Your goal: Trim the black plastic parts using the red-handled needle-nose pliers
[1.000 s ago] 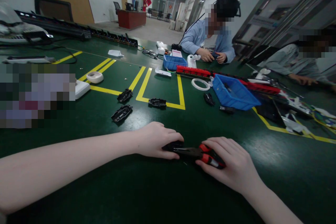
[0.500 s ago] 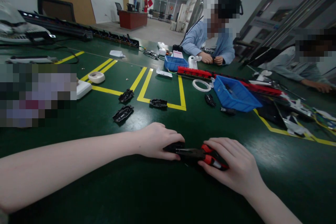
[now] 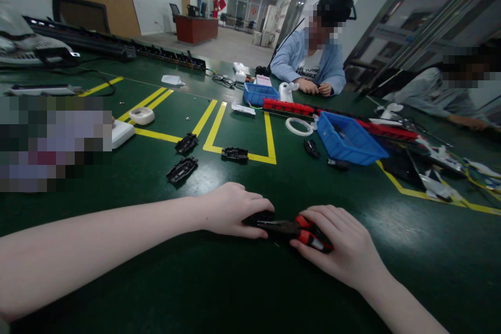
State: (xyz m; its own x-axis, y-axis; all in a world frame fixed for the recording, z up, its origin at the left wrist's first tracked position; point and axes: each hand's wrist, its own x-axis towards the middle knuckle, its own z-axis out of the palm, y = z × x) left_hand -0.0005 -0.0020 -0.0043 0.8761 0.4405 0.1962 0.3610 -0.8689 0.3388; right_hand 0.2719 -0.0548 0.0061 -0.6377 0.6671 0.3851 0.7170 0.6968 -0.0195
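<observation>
My left hand (image 3: 237, 211) is closed around a small black plastic part (image 3: 258, 217), most of it hidden by the fingers. In my right hand (image 3: 338, 237) are pliers with red and black handles (image 3: 307, 232). Their dark jaws point left and meet the black part; whether they grip it I cannot tell. Beyond my left hand lie several similar black parts, among them one black plastic piece (image 3: 182, 169) and another black piece (image 3: 235, 154) on a yellow tape line.
A blue bin (image 3: 350, 138) stands right of centre, with a white ring (image 3: 298, 127) beside it. Farther back are a smaller blue bin (image 3: 261, 93) and a long red strip (image 3: 289, 106). A person in a blue jacket (image 3: 309, 65) sits across the green table (image 3: 235, 292).
The pliers and my right hand have shifted slightly left, toward the black part. My left hand keeps its hold almost unmoved.
</observation>
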